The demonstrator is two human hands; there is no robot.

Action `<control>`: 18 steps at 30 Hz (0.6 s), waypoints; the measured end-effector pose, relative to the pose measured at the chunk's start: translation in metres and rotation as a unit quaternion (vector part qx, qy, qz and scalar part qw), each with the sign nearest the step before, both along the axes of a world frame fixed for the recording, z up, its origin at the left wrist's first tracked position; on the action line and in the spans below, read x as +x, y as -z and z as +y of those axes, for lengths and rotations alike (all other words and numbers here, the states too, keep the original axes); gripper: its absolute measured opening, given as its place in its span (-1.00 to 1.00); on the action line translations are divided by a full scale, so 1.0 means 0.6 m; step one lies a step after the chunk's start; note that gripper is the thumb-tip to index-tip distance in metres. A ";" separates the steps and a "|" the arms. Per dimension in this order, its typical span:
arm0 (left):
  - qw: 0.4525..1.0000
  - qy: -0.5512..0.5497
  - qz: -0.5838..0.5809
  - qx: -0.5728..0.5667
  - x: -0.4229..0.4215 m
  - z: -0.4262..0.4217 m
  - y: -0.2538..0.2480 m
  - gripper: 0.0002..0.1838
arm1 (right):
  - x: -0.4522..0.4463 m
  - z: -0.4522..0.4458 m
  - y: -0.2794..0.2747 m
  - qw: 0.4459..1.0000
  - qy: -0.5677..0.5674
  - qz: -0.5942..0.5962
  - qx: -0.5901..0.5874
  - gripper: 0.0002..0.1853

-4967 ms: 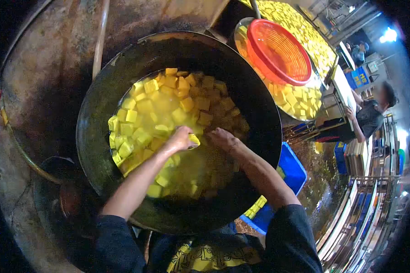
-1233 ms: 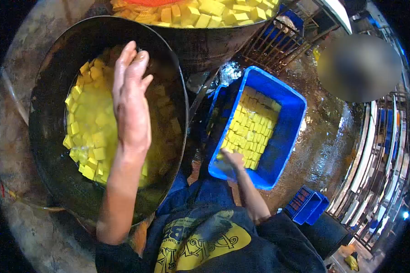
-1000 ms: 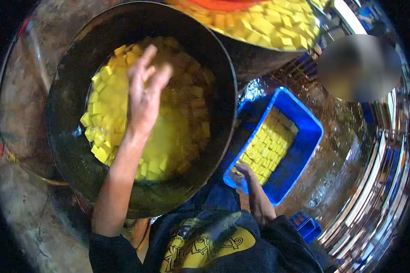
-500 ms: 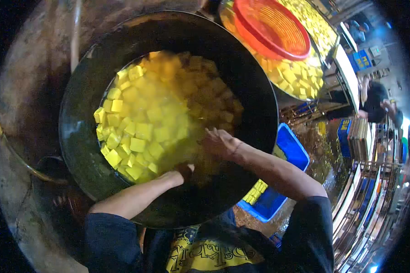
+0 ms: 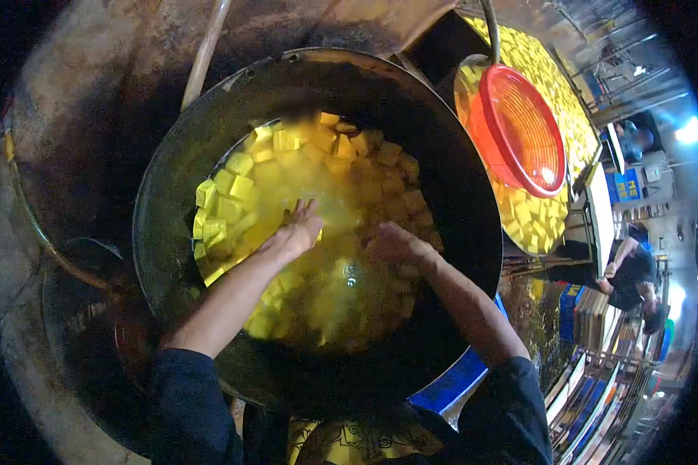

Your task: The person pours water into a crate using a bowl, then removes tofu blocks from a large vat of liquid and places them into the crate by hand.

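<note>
Blocks [image 5: 240, 187]: packed in cloudy liquid [image 5: 337, 306] in the pan [image 5: 167, 209], some faces above the surface. Judged light singly, soft, wet-slippery, liable to chip at corners; best held lightly across two opposite flat sides, or cupped from below.

Left hand [image 5: 303, 226]: over mid-pan, fingers partly spread; yellow shows beside the palm, cannot tell if gripped. Right hand [image 5: 398, 244]: low at the liquid, fingertips obscured, cannot tell if holding.

Versus 0.5 s earlier: left hand has gone from the pan's near side toward its middle, fingers now visible; less of the crate [image 5: 451, 381] shows.
</note>
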State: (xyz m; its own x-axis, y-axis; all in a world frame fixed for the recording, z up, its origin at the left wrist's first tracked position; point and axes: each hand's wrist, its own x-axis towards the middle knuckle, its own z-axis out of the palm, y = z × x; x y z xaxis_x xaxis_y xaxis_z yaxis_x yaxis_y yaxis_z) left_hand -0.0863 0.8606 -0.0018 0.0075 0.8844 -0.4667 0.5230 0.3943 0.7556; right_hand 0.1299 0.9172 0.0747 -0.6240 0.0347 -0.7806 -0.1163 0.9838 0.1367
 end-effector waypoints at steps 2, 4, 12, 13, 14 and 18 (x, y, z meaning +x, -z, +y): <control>0.997 0.052 0.055 -0.028 -0.003 0.019 -0.034 -0.50 | -0.026 0.054 0.018 0.980 0.184 0.072 0.008 -0.78; 0.879 0.375 0.280 -0.093 -0.003 0.035 -0.074 -0.57 | -0.044 0.098 0.069 0.888 0.417 0.195 0.003 -0.81; 0.971 0.210 0.113 0.029 -0.047 0.040 0.008 -0.53 | -0.104 0.092 0.176 0.657 0.663 0.349 -0.086 -0.54; 0.986 0.160 0.032 0.043 -0.054 0.045 -0.010 -0.55 | -0.088 0.094 0.179 0.546 0.723 0.368 -0.211 -0.49; 0.986 0.159 0.029 0.041 -0.058 0.049 -0.016 -0.55 | -0.069 0.097 0.182 0.418 0.760 0.375 -0.327 -0.43; 0.961 -0.034 -0.270 -0.036 -0.064 0.053 0.012 -0.66 | 0.008 0.107 0.117 0.127 0.674 0.363 -0.630 -0.30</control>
